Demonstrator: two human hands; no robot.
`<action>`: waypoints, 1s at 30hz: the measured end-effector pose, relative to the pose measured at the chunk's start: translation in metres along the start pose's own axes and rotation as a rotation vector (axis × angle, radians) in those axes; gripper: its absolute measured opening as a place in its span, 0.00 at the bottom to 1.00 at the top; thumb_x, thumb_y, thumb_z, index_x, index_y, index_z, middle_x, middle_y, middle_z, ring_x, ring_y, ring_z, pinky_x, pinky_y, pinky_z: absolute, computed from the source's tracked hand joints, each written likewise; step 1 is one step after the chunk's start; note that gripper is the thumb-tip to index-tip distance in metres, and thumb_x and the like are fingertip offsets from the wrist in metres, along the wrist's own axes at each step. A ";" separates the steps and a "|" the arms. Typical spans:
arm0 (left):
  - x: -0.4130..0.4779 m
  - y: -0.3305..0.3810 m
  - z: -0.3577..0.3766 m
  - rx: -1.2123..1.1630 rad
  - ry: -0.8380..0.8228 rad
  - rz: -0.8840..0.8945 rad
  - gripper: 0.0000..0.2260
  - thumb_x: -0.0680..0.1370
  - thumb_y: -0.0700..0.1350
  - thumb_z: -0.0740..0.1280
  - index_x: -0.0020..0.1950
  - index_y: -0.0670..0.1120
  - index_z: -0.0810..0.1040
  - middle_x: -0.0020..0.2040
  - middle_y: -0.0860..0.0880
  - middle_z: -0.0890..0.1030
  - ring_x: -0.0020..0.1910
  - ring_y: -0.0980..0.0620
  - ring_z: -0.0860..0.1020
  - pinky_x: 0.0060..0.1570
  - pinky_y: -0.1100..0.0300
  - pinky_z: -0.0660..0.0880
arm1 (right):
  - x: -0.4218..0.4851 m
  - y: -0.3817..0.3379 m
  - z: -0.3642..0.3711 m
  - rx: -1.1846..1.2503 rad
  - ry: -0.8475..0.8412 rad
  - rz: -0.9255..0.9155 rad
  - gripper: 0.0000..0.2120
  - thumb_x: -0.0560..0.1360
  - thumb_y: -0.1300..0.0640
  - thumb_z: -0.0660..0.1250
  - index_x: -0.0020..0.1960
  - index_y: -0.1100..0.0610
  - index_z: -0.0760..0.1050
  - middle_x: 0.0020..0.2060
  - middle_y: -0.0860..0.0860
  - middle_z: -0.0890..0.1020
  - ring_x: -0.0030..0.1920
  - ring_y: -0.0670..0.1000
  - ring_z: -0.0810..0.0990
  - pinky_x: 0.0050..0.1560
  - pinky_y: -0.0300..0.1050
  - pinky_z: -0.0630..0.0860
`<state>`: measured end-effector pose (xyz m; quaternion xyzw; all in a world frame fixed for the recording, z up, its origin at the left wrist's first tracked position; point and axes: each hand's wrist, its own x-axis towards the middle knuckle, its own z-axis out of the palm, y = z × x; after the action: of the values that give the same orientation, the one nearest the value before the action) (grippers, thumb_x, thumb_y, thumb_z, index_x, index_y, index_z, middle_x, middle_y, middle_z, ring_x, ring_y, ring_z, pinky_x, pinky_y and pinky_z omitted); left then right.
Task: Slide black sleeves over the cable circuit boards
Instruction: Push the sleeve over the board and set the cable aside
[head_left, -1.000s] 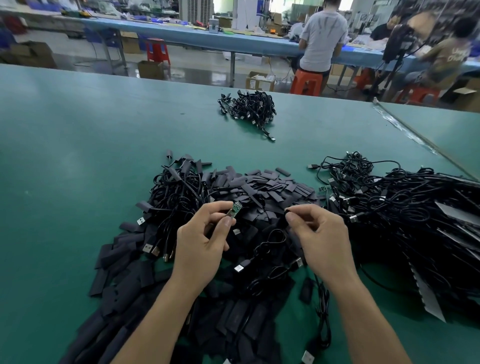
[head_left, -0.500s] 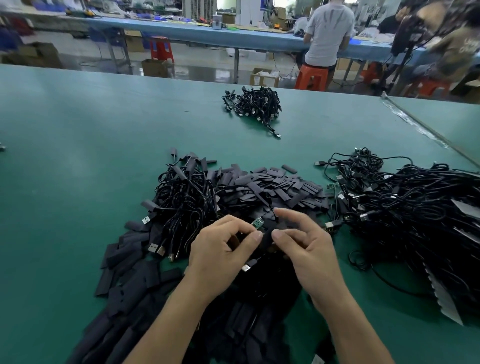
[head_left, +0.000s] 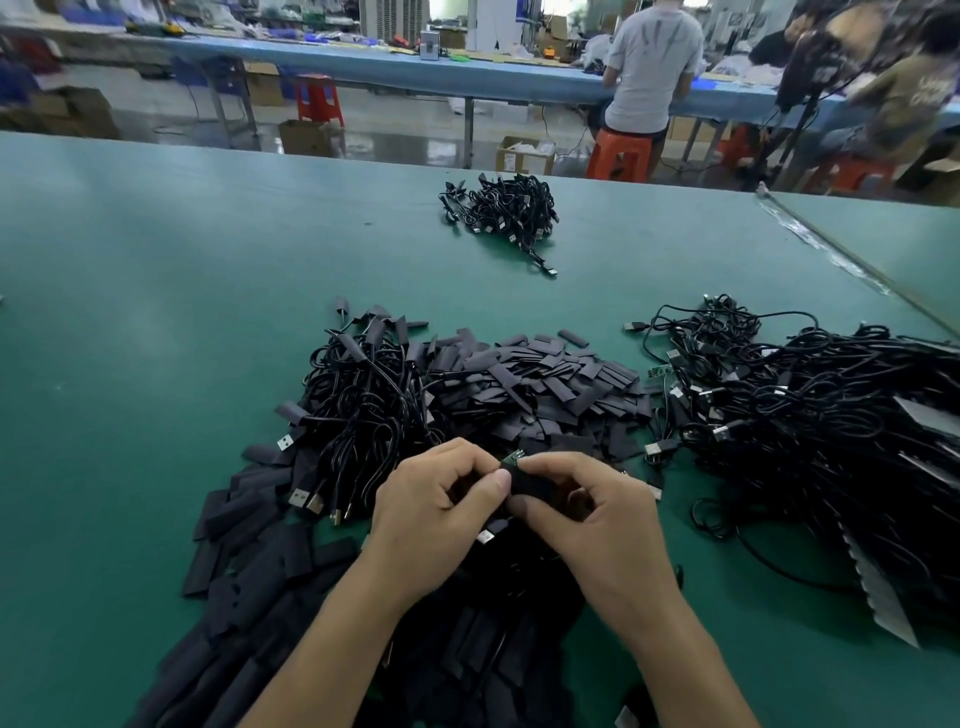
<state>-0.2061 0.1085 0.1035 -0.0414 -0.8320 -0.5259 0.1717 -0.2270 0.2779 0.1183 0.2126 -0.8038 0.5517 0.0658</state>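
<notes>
Nearest on the desk (head_left: 156, 322), left hand (head_left: 441, 512) is pinching the circuit board (head_left: 513, 459), right hand (head_left: 587, 525) is gripping a black sleeve (head_left: 532, 483), board tip peeking out. Sleeving is under way; next, likely pushing it fully over. Beyond, spare sleeves (head_left: 545, 384) and cables (head_left: 805, 415) are lying heaped.

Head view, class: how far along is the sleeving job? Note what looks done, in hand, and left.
Done, probably: the sleeved cables heaped left of centre. In hand: left hand pinches a circuit board, right hand holds a black sleeve partly over it, green tip showing. Left: the big cable tangle at right and many loose sleeves.
</notes>
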 end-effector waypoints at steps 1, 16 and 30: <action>0.000 0.000 0.000 0.001 -0.005 0.000 0.10 0.75 0.57 0.63 0.39 0.56 0.80 0.40 0.58 0.81 0.38 0.54 0.80 0.39 0.50 0.77 | 0.001 0.000 0.001 -0.039 0.018 -0.021 0.16 0.68 0.59 0.79 0.52 0.44 0.83 0.45 0.39 0.84 0.48 0.43 0.83 0.47 0.33 0.76; 0.001 0.000 -0.002 -0.063 0.001 -0.075 0.08 0.75 0.52 0.69 0.53 0.62 0.79 0.48 0.60 0.84 0.50 0.57 0.83 0.54 0.49 0.80 | 0.003 0.008 -0.020 0.071 0.117 0.055 0.12 0.64 0.50 0.76 0.47 0.46 0.85 0.41 0.40 0.85 0.42 0.41 0.82 0.42 0.28 0.73; -0.001 0.005 -0.006 -0.117 -0.032 -0.110 0.09 0.77 0.47 0.63 0.47 0.57 0.83 0.41 0.55 0.83 0.43 0.53 0.81 0.45 0.56 0.77 | 0.002 0.012 -0.023 0.128 -0.002 0.128 0.10 0.67 0.60 0.79 0.45 0.48 0.86 0.40 0.45 0.86 0.41 0.45 0.84 0.44 0.37 0.78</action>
<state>-0.2024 0.1058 0.1095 -0.0140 -0.8036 -0.5814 0.1267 -0.2366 0.3019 0.1175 0.1649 -0.7789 0.6048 0.0159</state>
